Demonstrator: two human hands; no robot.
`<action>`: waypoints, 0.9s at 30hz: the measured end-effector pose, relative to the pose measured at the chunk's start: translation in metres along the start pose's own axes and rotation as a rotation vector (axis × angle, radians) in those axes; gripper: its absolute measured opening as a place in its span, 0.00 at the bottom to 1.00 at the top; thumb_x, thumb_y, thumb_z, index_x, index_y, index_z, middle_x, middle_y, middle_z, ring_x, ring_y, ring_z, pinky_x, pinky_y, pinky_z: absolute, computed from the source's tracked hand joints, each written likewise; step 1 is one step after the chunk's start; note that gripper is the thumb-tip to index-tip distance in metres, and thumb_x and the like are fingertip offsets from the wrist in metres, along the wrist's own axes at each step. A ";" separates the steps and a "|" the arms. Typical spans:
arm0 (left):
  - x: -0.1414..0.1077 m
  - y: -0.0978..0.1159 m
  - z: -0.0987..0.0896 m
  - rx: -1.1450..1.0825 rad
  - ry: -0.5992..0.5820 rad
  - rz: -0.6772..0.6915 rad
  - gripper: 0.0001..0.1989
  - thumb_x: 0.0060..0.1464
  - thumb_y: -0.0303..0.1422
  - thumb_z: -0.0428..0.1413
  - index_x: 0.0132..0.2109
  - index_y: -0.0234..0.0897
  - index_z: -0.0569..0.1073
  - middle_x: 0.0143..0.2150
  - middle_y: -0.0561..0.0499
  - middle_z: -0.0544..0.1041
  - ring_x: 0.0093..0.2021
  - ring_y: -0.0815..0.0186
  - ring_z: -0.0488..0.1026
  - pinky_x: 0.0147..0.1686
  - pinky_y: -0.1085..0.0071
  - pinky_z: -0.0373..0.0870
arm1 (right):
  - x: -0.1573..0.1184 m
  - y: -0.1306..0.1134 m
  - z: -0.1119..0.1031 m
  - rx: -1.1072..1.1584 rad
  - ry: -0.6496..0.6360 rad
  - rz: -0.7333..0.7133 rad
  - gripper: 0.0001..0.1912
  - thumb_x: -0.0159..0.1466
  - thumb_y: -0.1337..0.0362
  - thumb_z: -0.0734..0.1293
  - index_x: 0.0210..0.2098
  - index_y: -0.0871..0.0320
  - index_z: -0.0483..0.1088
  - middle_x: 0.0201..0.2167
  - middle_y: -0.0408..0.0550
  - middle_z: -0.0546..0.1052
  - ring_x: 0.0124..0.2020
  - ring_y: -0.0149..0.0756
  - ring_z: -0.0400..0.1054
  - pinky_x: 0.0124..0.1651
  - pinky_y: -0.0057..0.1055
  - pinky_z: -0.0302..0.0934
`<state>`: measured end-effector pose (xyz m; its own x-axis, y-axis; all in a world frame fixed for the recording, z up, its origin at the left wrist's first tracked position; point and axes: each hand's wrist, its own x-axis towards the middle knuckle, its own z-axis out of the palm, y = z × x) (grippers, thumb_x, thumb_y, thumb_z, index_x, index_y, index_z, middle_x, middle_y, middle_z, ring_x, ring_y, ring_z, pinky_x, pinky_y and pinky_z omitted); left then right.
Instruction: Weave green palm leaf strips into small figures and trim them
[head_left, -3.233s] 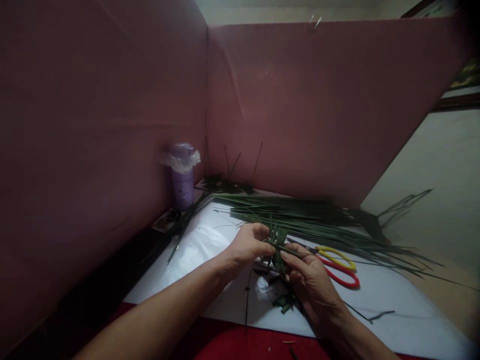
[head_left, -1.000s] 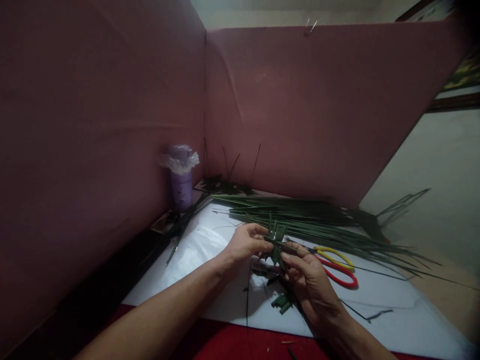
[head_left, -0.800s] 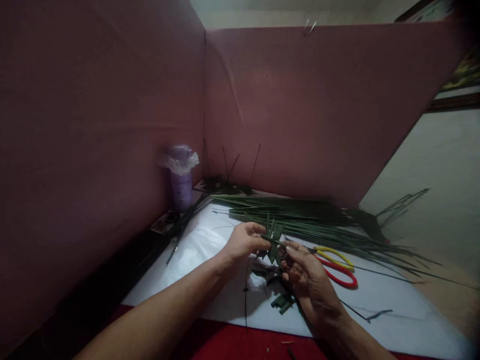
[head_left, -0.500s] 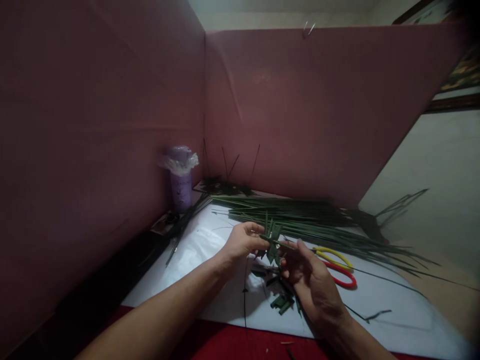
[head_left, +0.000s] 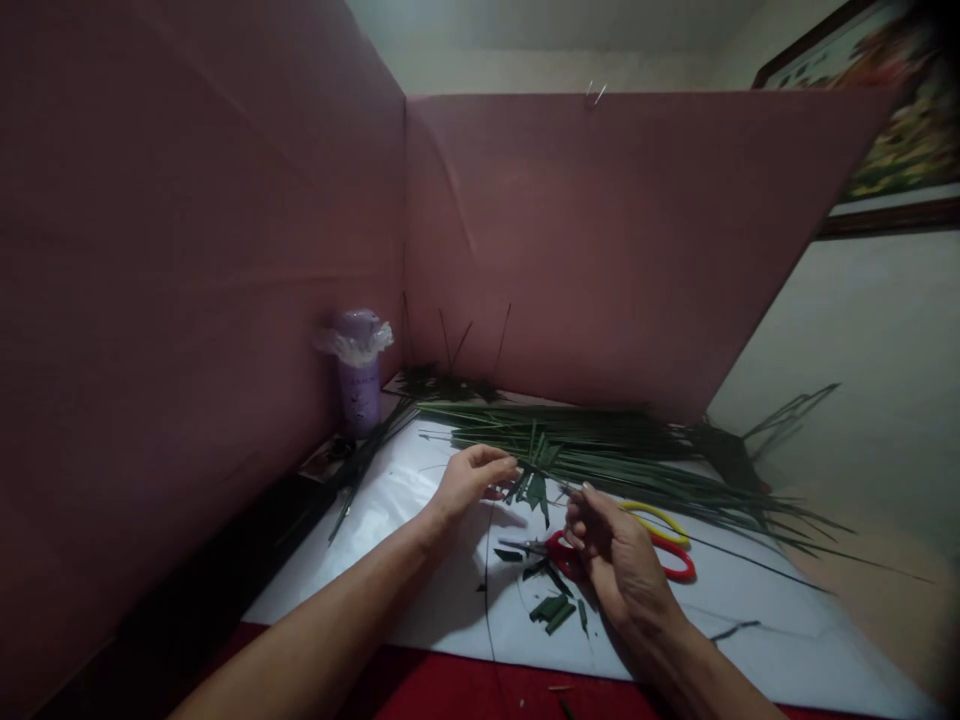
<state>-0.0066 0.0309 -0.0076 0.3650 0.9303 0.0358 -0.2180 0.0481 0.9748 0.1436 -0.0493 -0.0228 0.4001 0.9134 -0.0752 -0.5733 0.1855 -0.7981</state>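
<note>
My left hand (head_left: 474, 484) pinches a small woven piece of green leaf strips (head_left: 537, 488), with pointed ends sticking up and down. My right hand (head_left: 616, 545) is closed at the fingertips on a thin strip end running out from the woven piece. Below the hands lie red-handled scissors (head_left: 561, 554), their blades pointing left, partly covered by my right hand. A second, yellow handle (head_left: 660, 520) shows behind that hand. Cut leaf scraps (head_left: 553, 610) are scattered on the white sheet (head_left: 427, 625) in front of the scissors.
A pile of long green leaves (head_left: 600, 440) stretches across the back of the sheet. At the back left stands a purple bottle (head_left: 361, 395) with plastic around its top. Pink panels (head_left: 555, 240) rise behind and on the left. Red cloth (head_left: 420, 685) borders the front.
My right hand has drawn away from the woven piece, widening the gap between the hands and uncovering the scissor blades. The whole view has shifted slightly.
</note>
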 end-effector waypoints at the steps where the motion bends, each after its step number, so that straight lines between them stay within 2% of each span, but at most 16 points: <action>1: 0.001 0.000 -0.001 0.043 0.049 0.055 0.15 0.41 0.37 0.60 0.34 0.31 0.71 0.30 0.47 0.74 0.30 0.67 0.69 0.28 0.72 0.64 | 0.001 0.000 0.000 0.019 0.015 -0.013 0.11 0.47 0.64 0.73 0.25 0.62 0.69 0.20 0.41 0.71 0.17 0.23 0.58 0.17 0.19 0.54; 5: -0.007 0.009 0.001 0.266 0.265 0.403 0.10 0.46 0.37 0.57 0.30 0.34 0.70 0.26 0.52 0.70 0.29 0.70 0.65 0.30 0.74 0.61 | 0.002 -0.001 0.002 0.076 0.070 -0.021 0.11 0.47 0.64 0.74 0.26 0.63 0.70 0.20 0.42 0.72 0.18 0.23 0.59 0.17 0.19 0.55; 8: -0.025 0.016 0.012 0.368 0.225 0.519 0.10 0.49 0.36 0.54 0.26 0.35 0.69 0.21 0.56 0.65 0.24 0.72 0.61 0.27 0.75 0.58 | 0.002 -0.002 0.003 0.120 0.083 -0.017 0.10 0.48 0.65 0.73 0.26 0.64 0.70 0.20 0.43 0.72 0.18 0.23 0.60 0.17 0.18 0.55; 10: -0.035 0.016 0.024 0.376 0.124 0.466 0.12 0.50 0.36 0.53 0.24 0.34 0.69 0.21 0.55 0.66 0.24 0.72 0.61 0.27 0.74 0.58 | 0.002 -0.003 0.004 0.145 0.085 -0.012 0.10 0.48 0.65 0.73 0.27 0.63 0.70 0.21 0.43 0.72 0.19 0.23 0.60 0.17 0.18 0.56; 12: -0.039 0.011 0.035 0.334 -0.003 0.293 0.11 0.48 0.35 0.54 0.23 0.33 0.70 0.20 0.53 0.67 0.24 0.71 0.62 0.26 0.74 0.57 | 0.002 -0.003 0.003 0.161 0.082 -0.004 0.10 0.49 0.66 0.73 0.27 0.63 0.71 0.21 0.42 0.72 0.19 0.23 0.61 0.18 0.18 0.57; 14: -0.037 0.004 0.045 0.231 -0.019 0.033 0.06 0.42 0.31 0.57 0.23 0.32 0.70 0.20 0.54 0.66 0.22 0.72 0.61 0.25 0.74 0.57 | 0.002 -0.004 0.002 0.180 0.079 0.007 0.09 0.49 0.65 0.73 0.27 0.63 0.70 0.21 0.42 0.73 0.19 0.22 0.61 0.18 0.18 0.58; 16: -0.032 -0.001 0.053 0.068 -0.045 -0.204 0.06 0.37 0.29 0.59 0.24 0.31 0.69 0.20 0.53 0.67 0.22 0.72 0.63 0.26 0.73 0.59 | 0.003 -0.005 0.002 0.202 0.075 0.021 0.09 0.49 0.65 0.73 0.27 0.63 0.70 0.21 0.42 0.73 0.18 0.22 0.61 0.19 0.18 0.59; 18: -0.028 -0.003 0.057 -0.060 -0.011 -0.315 0.11 0.33 0.29 0.61 0.27 0.31 0.69 0.22 0.52 0.69 0.24 0.70 0.66 0.28 0.71 0.61 | 0.004 -0.006 0.001 0.227 0.069 0.039 0.09 0.49 0.66 0.73 0.26 0.63 0.70 0.20 0.41 0.72 0.18 0.22 0.61 0.18 0.18 0.59; 21: -0.025 0.002 0.062 -0.146 0.064 -0.288 0.21 0.32 0.30 0.64 0.38 0.34 0.70 0.34 0.49 0.74 0.31 0.67 0.70 0.32 0.71 0.60 | 0.004 -0.008 0.001 0.257 0.059 0.068 0.09 0.49 0.66 0.73 0.26 0.62 0.70 0.20 0.40 0.72 0.17 0.22 0.61 0.18 0.18 0.60; 23: -0.022 0.005 0.063 -0.183 0.085 -0.228 0.21 0.35 0.32 0.63 0.40 0.36 0.70 0.40 0.49 0.74 0.35 0.67 0.70 0.34 0.71 0.60 | 0.003 -0.008 0.002 0.262 0.051 0.079 0.08 0.49 0.66 0.73 0.26 0.62 0.70 0.20 0.39 0.72 0.17 0.22 0.62 0.19 0.18 0.60; 25: -0.018 0.006 0.064 -0.210 0.116 -0.186 0.16 0.37 0.33 0.61 0.37 0.35 0.70 0.38 0.48 0.75 0.34 0.67 0.70 0.34 0.70 0.59 | 0.001 -0.006 0.003 0.254 0.047 0.074 0.08 0.49 0.66 0.73 0.26 0.62 0.70 0.20 0.39 0.72 0.18 0.22 0.62 0.20 0.17 0.61; 27: -0.012 0.004 0.063 -0.234 0.163 -0.166 0.13 0.37 0.34 0.61 0.31 0.34 0.69 0.32 0.48 0.75 0.30 0.69 0.69 0.32 0.71 0.59 | -0.001 -0.005 0.004 0.242 0.040 0.063 0.08 0.49 0.66 0.73 0.27 0.62 0.71 0.20 0.40 0.72 0.18 0.21 0.62 0.20 0.17 0.61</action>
<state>0.0447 -0.0028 0.0096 0.2672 0.9479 -0.1736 -0.3769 0.2686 0.8865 0.1431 -0.0498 -0.0162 0.3833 0.9117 -0.1478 -0.7504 0.2141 -0.6254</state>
